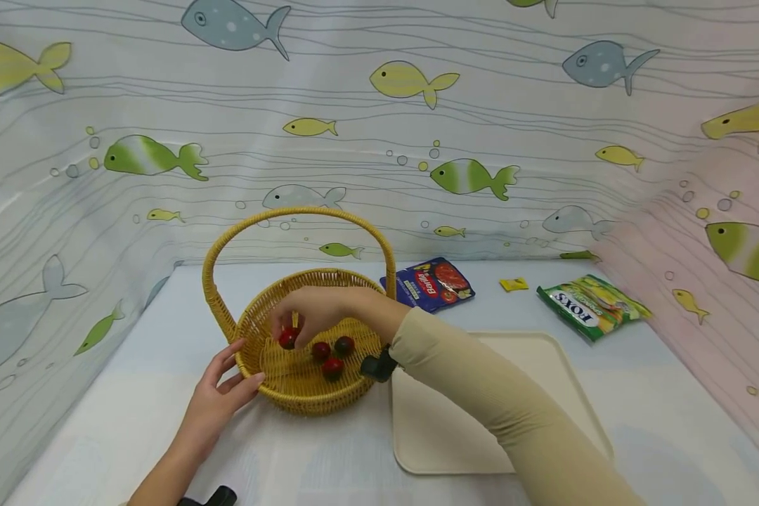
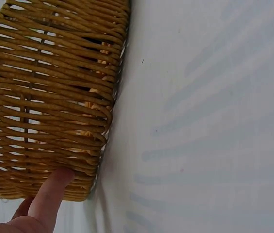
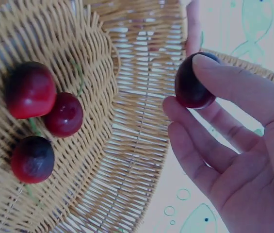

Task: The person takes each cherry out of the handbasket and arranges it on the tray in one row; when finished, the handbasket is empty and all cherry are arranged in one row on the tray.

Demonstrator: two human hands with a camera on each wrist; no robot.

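My right hand (image 1: 310, 313) reaches over the round wicker basket (image 1: 316, 404) and pinches a dark red cherry (image 3: 192, 85) between thumb and fingertips, above the basket floor. Three more cherries lie together inside: one cherry (image 3: 30, 90), a smaller-looking cherry (image 3: 65, 115) beside it and a darker-topped cherry (image 3: 33, 160). Green stems show among them. At the basket's near left side, my left hand (image 1: 218, 397) rests its spread fingers and thumb against the outer wall. The left wrist view shows a finger (image 2: 54, 191) pressing on the weave.
The basket's tall handle (image 1: 297, 211) arches above it. A cream tray (image 1: 449, 429) lies to the right, partly under my right sleeve. Behind are a blue Barilla pouch (image 1: 433, 284), a small yellow packet (image 1: 514, 284) and a green Fox's bag (image 1: 594, 307). Fish-patterned cloth walls surround the table.
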